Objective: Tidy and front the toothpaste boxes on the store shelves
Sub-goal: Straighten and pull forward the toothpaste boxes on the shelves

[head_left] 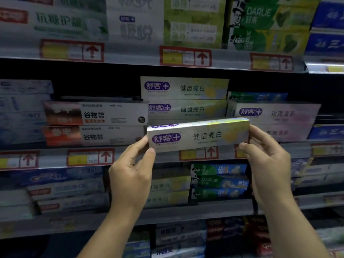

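Two bare hands, left hand (130, 175) and right hand (268, 164), each pinch one end of a white toothpaste box (198, 135) in a curled grip, holding it level before the middle shelf (52, 159), just below two matching stacked boxes (184, 98).

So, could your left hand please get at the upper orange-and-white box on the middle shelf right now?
Probably not yet: the left hand pinches the held box together with the right hand. Otherwise the orange-and-white box faces out with nothing before it.
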`<state>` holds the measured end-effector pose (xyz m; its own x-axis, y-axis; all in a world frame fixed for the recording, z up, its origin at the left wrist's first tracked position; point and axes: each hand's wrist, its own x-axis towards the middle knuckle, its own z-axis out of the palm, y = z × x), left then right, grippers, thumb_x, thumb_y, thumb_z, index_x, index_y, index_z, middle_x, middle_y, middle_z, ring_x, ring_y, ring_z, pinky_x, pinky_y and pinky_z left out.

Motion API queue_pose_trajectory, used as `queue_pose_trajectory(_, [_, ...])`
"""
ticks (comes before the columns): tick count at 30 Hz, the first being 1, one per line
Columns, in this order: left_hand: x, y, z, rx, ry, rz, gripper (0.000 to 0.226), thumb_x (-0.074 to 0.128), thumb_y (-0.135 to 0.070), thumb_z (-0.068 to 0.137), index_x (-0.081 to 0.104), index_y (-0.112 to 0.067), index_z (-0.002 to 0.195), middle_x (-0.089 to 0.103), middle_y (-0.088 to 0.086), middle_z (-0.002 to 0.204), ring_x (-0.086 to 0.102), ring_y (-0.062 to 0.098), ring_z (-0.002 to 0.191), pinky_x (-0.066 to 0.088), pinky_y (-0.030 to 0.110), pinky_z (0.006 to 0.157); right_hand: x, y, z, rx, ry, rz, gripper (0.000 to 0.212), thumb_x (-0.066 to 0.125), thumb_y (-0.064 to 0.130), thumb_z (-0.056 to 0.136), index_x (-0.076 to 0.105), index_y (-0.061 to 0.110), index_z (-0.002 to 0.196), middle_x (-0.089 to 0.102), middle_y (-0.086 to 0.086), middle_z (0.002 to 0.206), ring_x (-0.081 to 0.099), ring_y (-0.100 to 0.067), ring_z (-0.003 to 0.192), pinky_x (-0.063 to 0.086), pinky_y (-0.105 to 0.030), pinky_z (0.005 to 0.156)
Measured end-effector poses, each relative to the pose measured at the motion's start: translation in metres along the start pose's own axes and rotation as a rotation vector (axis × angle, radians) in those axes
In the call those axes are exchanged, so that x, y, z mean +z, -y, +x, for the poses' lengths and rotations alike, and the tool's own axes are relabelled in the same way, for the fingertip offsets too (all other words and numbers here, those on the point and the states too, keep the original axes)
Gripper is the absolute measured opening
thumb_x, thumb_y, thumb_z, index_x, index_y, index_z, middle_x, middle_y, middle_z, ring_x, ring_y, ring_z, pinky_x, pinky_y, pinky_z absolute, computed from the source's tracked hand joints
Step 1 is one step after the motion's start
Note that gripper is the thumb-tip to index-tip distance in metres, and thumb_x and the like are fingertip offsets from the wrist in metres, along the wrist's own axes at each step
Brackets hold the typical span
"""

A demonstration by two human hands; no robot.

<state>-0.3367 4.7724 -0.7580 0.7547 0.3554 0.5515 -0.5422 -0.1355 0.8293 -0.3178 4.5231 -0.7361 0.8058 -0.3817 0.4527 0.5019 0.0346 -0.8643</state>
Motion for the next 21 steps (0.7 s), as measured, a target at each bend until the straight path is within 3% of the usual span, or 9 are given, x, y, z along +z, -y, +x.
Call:
queue_pose_trajectory(6, [-0.005,0.001,0.002,-0.037,-0.003,0.006,0.033,0.064,-0.018,0.097,0.069,-0.023,0.129,0.072,-0.013,0.121,0.065,0.006,0.118,0.055,0.036,0.098,0.000,-0.001,-0.002,0.014,0.007,-0.011,0.047,0.063,-0.003,0.093,0.065,0.020,0.133,0.071,-0.001,0.125,0.068,-0.015,0.116,0.054,-0.039,0.100])
queue_pose_trajectory(14, [-0.002,-0.002,-0.002,-0.054,0.026,-0.013,0.036,0.064,-0.018,0.098,0.065,-0.022,0.134,0.071,-0.013,0.124,0.063,0.005,0.121,0.053,0.037,0.101,0.000,-0.004,-0.006,0.007,-0.065,-0.002,0.043,0.064,-0.002,0.093,0.069,0.024,0.127,0.072,-0.003,0.120,0.068,-0.016,0.114,0.056,-0.034,0.093])
queue_pose_trajectory(18, [0.003,-0.005,-0.008,-0.042,0.057,-0.002,0.036,0.063,-0.015,0.097,0.066,-0.021,0.133,0.073,-0.015,0.118,0.067,-0.002,0.109,0.056,0.023,0.093,0.002,-0.005,-0.008,-0.011,-0.172,-0.021,0.042,0.062,-0.005,0.091,0.069,0.019,0.125,0.073,0.005,0.101,0.070,-0.001,0.089,0.055,-0.016,0.070])
queue_pose_trajectory(21, [0.009,-0.009,-0.013,-0.038,0.103,-0.002,0.039,0.064,-0.011,0.096,0.064,-0.018,0.135,0.071,-0.016,0.120,0.066,-0.006,0.107,0.053,0.014,0.090,-0.001,-0.005,-0.007,-0.011,-0.232,-0.001,0.043,0.060,-0.007,0.089,0.070,0.018,0.123,0.075,0.010,0.097,0.071,-0.003,0.095,0.055,-0.016,0.075])
